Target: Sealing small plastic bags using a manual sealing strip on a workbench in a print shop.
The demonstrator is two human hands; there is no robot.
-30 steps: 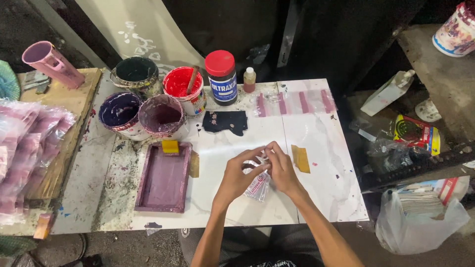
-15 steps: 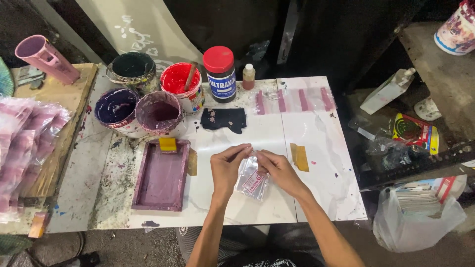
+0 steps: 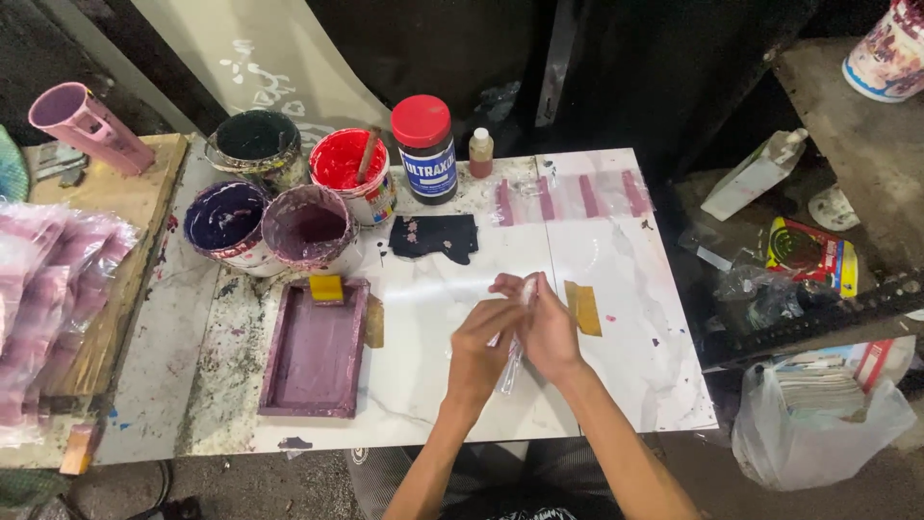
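I pinch a small clear bag (image 3: 512,349) with both hands over the white counter (image 3: 616,385). My left hand (image 3: 478,354) fingers close on its side, and my right hand (image 3: 547,327) fingers hold the top. I should grip it gently and keep it flat. A yellow tag (image 3: 582,308) lies just right of my fingers. The purple tray (image 3: 316,349) sits well left.

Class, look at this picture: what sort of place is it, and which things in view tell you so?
Probably a small screen-printing workbench. Open ink tubs stand at the back, one red tub with a stirring stick in it; a purple-stained printing frame lies on the ink-spattered white table; both hands hold a small clear packet.
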